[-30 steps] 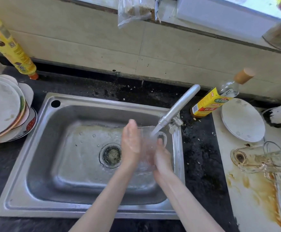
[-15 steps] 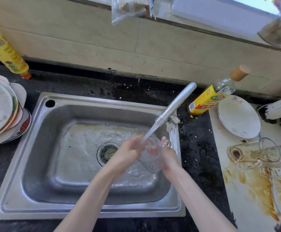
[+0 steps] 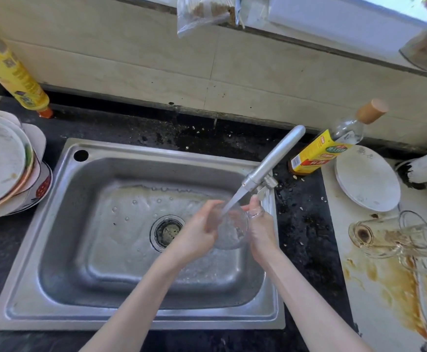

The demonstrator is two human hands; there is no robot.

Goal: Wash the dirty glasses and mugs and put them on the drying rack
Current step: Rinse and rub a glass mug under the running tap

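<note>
A clear glass mug (image 3: 231, 231) is held over the right side of the steel sink (image 3: 55, 250), its mouth tilted up under the running tap (image 3: 273, 161). My left hand (image 3: 197, 232) cups its left wall, fingers at the rim. My right hand (image 3: 260, 227) grips its handle side. Water streams from the spout into the mug. Several dirty glasses and mugs (image 3: 395, 237) lie on their sides on a stained white board (image 3: 375, 288) at the right.
A stack of plates (image 3: 1, 163) stands left of the sink, with a yellow bottle (image 3: 9, 69) behind it. A yellow-labelled glass bottle (image 3: 326, 146) and a white plate (image 3: 367, 176) sit right of the tap. Brown spill covers the board.
The mug has turned from upright between flat palms to tilted with its mouth toward the stream. My left hand has shifted from flat against it to cupping its side.
</note>
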